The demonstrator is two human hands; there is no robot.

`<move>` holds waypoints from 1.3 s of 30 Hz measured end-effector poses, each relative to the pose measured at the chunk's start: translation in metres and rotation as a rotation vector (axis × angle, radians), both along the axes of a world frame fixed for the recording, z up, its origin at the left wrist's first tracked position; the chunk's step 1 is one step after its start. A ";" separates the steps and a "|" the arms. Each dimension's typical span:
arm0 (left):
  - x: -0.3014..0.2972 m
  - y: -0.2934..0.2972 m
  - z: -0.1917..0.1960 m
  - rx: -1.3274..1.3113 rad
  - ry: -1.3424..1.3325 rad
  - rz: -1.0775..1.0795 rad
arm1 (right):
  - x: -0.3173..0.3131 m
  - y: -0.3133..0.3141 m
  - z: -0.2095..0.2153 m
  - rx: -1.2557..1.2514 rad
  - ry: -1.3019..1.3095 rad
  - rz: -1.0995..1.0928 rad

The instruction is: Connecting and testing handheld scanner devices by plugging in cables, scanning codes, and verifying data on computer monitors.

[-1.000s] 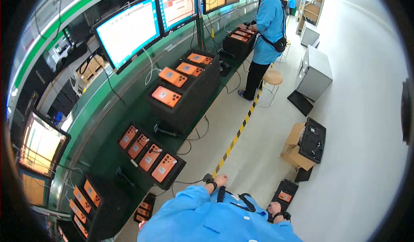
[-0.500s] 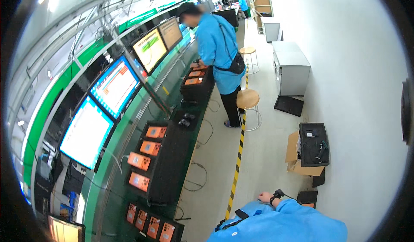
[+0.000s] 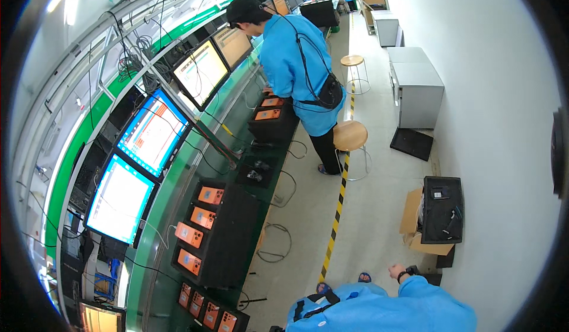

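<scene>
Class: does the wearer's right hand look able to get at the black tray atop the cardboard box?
Probably yes, perhaps with a step: nothing visible blocks the right hand from the black tray, its top side uncovered.

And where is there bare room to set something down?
The widest free patch is the floor between the striped tape and the cardboard box, ahead of the right hand. The bench is crowded with black trays of orange phones, and cables loop over the floor beside it.
</scene>
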State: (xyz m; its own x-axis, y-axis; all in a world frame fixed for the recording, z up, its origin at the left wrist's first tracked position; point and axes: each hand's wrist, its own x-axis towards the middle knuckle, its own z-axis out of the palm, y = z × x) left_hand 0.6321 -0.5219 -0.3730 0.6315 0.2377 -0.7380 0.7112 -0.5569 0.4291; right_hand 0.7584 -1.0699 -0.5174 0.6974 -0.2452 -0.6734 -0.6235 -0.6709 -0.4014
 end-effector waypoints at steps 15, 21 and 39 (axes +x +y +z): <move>0.101 0.000 -0.108 -0.116 -0.233 -0.070 | 0.070 0.059 0.079 0.120 0.147 0.284; 0.241 -0.021 0.076 -0.467 -0.246 0.226 | 0.183 0.105 0.128 0.416 0.184 -0.125; 0.272 0.179 0.328 0.879 -1.187 0.366 | 0.450 0.464 0.411 0.850 -0.828 0.464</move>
State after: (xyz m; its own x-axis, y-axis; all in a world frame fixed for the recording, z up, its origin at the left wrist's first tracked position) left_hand 0.9044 -0.3428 -0.0453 0.5501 0.5878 0.5932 0.3553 -0.8076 0.4708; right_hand 1.2086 -0.6060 -0.1062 0.8870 0.4260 0.1782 0.2414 -0.0987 -0.9654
